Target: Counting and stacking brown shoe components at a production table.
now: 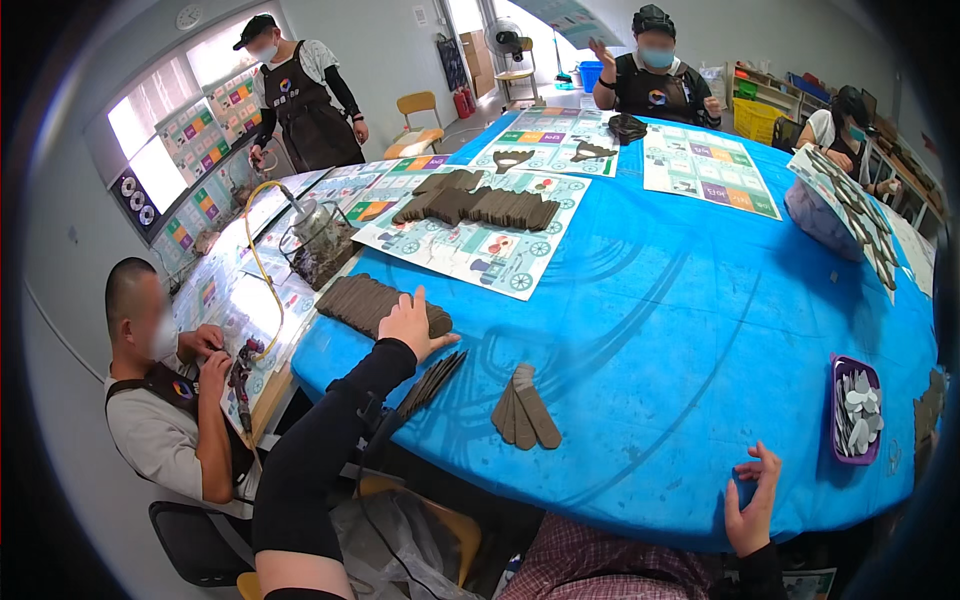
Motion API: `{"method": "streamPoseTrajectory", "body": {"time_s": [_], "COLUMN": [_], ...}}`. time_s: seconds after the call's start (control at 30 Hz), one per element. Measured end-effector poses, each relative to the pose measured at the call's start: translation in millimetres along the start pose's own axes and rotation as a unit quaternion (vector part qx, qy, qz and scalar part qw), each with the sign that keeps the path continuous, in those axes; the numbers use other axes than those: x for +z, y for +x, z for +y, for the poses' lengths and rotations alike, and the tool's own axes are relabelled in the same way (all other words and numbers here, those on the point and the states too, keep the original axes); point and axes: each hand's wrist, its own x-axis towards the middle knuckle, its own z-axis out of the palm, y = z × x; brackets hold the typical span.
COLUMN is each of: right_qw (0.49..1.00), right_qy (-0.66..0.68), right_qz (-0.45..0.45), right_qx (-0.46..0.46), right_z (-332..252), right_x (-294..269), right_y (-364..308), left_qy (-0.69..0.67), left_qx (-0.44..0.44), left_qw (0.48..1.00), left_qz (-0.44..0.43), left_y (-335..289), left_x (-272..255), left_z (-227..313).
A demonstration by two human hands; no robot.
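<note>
Reaching forward in a black sleeve, my left hand (408, 326) rests at the right end of a long row of brown flat strips (355, 302) packed on edge. Its fingers and thumb are spread, and no piece shows lifted in it. Just below it lies a loose bundle of thin dark strips (432, 384). To the right, several round-ended brown strips (526, 410) are fanned out flat on the blue cloth (640, 370). Over the near table edge at the right, my right hand (753, 508) hovers open, fingers apart, holding nothing.
A purple basket (836, 445) of grey-white pieces stands at the right. Farther back, a printed sheet (500, 270) carries stacked brown strips (480, 205). A covered tub (822, 220) bears a sheet of pieces. One person (165, 400) works at the left; others are around the table.
</note>
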Motion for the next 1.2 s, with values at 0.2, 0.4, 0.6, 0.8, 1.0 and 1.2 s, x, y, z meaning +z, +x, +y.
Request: {"method": "streamPoseTrajectory", "body": {"time_s": [0.2,0.4,0.6,0.8,1.0,1.2], "right_qw": [1.0,1.0,0.999,0.999,0.999,0.999], "right_qy": [0.003,0.004,-0.014,-0.024,-0.018,-0.011], "right_qz": [-0.012,-0.024,-0.03,-0.03,-0.032,-0.032], "right_qx": [0.007,0.006,0.004,-0.004,-0.027,-0.022], "right_z": [-5.0,-6.5,-7.1,-6.6,-2.3,-4.4], "right_x": [-2.2,-0.7,-1.4,-2.3,0.1,-0.8], "right_y": [1.8,2.6,2.1,3.0,0.9,1.9], "left_qy": [0.028,0.018,-0.004,-0.106,-0.039,-0.185], "left_qx": [0.007,0.055,0.191,0.131,0.115,-0.015], "left_qw": [1.0,0.998,0.981,0.986,0.993,0.981], "left_qz": [-0.009,0.008,0.022,-0.01,-0.008,0.056], "left_y": [-2.3,-2.2,-2.2,2.9,3.5,-26.6], "left_x": [-5.6,-4.4,24.1,38.0,36.6,-15.6], "left_z": [10.5,4.5,-28.8,-36.7,-43.4,-75.5]}}
